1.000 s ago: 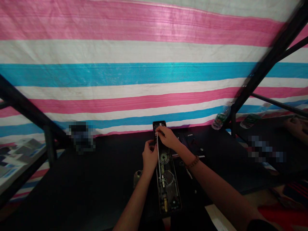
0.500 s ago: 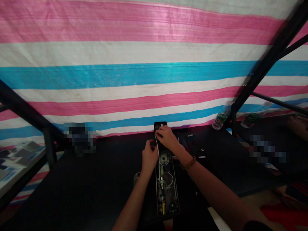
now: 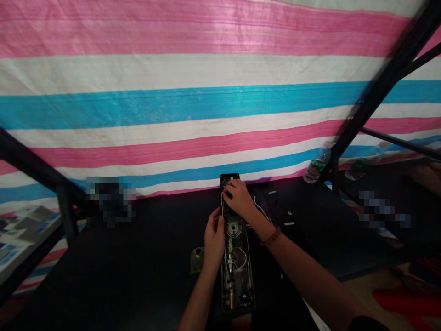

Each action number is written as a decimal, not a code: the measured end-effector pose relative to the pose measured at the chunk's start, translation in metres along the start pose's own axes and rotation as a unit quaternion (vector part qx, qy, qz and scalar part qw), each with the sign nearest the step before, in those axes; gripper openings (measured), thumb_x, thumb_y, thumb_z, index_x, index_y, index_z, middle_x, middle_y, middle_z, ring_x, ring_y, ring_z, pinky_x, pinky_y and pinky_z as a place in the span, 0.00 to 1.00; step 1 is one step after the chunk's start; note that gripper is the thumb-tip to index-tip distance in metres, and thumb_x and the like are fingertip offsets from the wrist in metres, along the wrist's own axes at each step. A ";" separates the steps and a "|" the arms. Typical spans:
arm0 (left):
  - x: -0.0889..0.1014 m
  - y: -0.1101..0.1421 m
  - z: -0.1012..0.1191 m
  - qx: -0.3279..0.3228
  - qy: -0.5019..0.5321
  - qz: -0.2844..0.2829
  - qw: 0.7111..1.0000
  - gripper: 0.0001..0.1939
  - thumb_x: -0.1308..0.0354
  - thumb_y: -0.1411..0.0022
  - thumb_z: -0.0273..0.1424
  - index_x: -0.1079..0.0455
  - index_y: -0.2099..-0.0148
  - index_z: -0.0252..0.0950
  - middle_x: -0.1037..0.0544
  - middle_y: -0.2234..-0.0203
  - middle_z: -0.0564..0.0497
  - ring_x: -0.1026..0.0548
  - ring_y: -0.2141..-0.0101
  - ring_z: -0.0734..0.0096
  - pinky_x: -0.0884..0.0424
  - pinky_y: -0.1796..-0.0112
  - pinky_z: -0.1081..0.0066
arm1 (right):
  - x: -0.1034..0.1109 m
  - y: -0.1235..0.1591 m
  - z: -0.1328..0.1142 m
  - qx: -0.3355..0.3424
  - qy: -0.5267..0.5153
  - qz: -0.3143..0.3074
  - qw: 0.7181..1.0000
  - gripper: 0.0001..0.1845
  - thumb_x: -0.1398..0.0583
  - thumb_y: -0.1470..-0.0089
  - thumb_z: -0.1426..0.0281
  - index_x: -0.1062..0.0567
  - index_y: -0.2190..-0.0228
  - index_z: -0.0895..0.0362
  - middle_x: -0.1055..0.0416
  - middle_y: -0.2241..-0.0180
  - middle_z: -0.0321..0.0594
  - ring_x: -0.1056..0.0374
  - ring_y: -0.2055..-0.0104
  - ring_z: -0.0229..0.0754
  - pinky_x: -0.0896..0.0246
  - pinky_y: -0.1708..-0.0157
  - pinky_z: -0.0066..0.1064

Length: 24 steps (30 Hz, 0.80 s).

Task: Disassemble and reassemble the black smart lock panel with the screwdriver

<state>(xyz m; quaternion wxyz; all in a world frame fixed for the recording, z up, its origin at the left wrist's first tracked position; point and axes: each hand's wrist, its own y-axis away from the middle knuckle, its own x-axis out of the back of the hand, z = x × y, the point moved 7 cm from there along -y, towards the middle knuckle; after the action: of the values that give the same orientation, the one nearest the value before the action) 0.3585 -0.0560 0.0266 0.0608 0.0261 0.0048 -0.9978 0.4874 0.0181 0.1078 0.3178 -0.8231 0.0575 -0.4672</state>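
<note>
A long narrow door lock housing (image 3: 243, 276), its inside exposed, lies lengthwise before me, with a round part (image 3: 234, 228), a brass cylinder (image 3: 231, 299) and white wiring (image 3: 245, 258) inside. At its far end, my right hand (image 3: 237, 196) is closed, fingertips pinched on a white wire (image 3: 222, 200) along the left edge. My left hand (image 3: 214, 236) grips the housing's left side lower down, thumb and fingers curled at the edge; part of its grasp is hidden. Left of that wrist sits a small plate with a round hole (image 3: 196, 260).
On the black table (image 3: 148, 257), dark parts (image 3: 275, 207) and a loose white cable (image 3: 263, 210) lie right of the housing. Plastic bottles (image 3: 315, 169) stand near the black frame post (image 3: 365, 105). Striped sheeting (image 3: 193, 110) hangs behind. Another person's hand (image 3: 427, 177) is at far right.
My left hand has slid a little down the housing's left edge, uncovering more of the small plate. My right hand stays at the far end with the wire. The view has shifted slightly.
</note>
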 end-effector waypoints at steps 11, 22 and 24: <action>-0.005 0.000 0.020 -0.073 -0.174 -0.012 0.982 0.25 0.49 0.31 0.37 0.36 0.36 0.36 0.18 0.61 0.45 0.20 0.68 0.64 0.27 0.64 0.66 | -0.002 0.002 -0.003 -0.027 0.057 -0.037 0.997 0.07 0.40 0.37 0.73 0.21 0.65 0.57 0.26 0.60 0.45 0.34 0.53 0.49 0.43 0.51 0.39; -0.006 0.007 0.029 -0.135 -0.225 -0.019 0.965 0.21 0.53 0.29 0.34 0.31 0.38 0.38 0.18 0.55 0.43 0.19 0.59 0.61 0.26 0.55 0.63 | 0.002 0.006 -0.008 -0.049 0.092 -0.036 0.994 0.07 0.41 0.36 0.71 0.21 0.63 0.56 0.26 0.60 0.44 0.35 0.52 0.51 0.46 0.52 0.40; -0.004 0.007 0.028 -0.124 -0.225 -0.014 0.966 0.22 0.53 0.29 0.35 0.33 0.37 0.37 0.18 0.57 0.43 0.19 0.61 0.61 0.26 0.57 0.63 | 0.002 0.005 -0.008 -0.053 0.087 -0.035 0.994 0.07 0.41 0.36 0.72 0.21 0.63 0.56 0.26 0.59 0.44 0.35 0.51 0.50 0.46 0.52 0.40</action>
<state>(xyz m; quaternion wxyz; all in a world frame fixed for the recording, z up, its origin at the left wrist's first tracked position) 0.3622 -0.0623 0.0551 0.0495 -0.2065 0.1148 -0.9704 0.4829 0.0091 0.1092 0.2511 -0.7966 0.0809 -0.5439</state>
